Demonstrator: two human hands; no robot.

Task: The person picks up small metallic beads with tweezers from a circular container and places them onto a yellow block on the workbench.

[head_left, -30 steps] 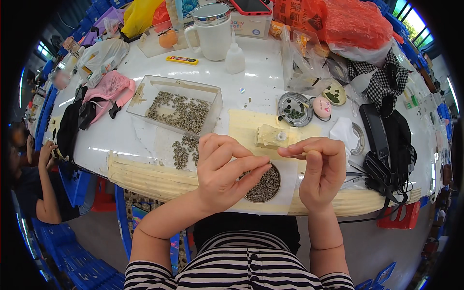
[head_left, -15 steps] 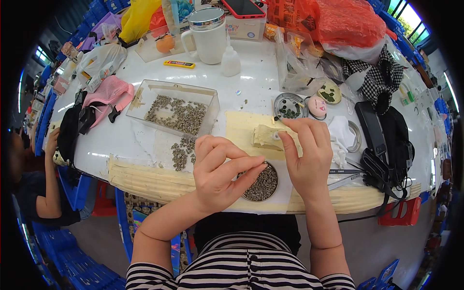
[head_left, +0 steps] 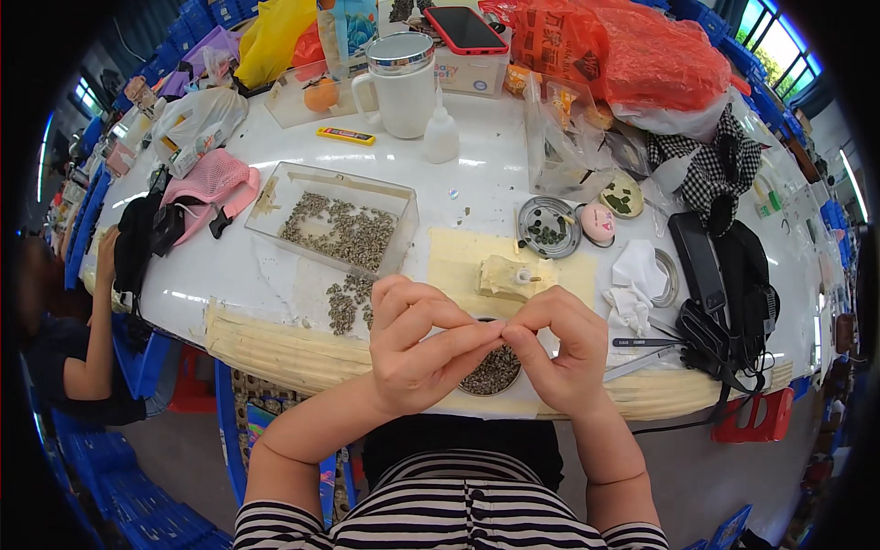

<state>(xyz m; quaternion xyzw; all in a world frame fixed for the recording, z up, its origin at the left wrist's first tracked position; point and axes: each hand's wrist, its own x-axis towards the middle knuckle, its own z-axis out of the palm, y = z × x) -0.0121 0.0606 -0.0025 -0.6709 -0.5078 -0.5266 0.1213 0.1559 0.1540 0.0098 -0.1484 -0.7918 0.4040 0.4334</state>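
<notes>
My left hand (head_left: 417, 344) and my right hand (head_left: 561, 353) meet at their fingertips, both closed in a pinch. Whatever lies between the fingers is too small to make out. Just below them is a round dish of small metallic pieces (head_left: 493, 374), partly covered by my hands. Beyond my fingers, a cream-coloured block (head_left: 500, 278) with a small pale knob on it rests on a yellow sheet (head_left: 449, 249). To the left, a clear rectangular box (head_left: 403, 225) holds many similar metallic pieces, and a loose pile (head_left: 344, 307) lies beside its near edge.
A round metal tin (head_left: 547, 227) with dark bits stands behind the block, beside a pink round case (head_left: 598, 223). Tweezers (head_left: 642, 343) and a black strapped bag (head_left: 747, 275) are at right. A white mug (head_left: 403, 96) and squeeze bottle (head_left: 441, 133) stand at the back.
My right hand has come from over the block, toward me and to the left, and its fingertips now meet those of my left hand. The left hand stays pinched in nearly the same place.
</notes>
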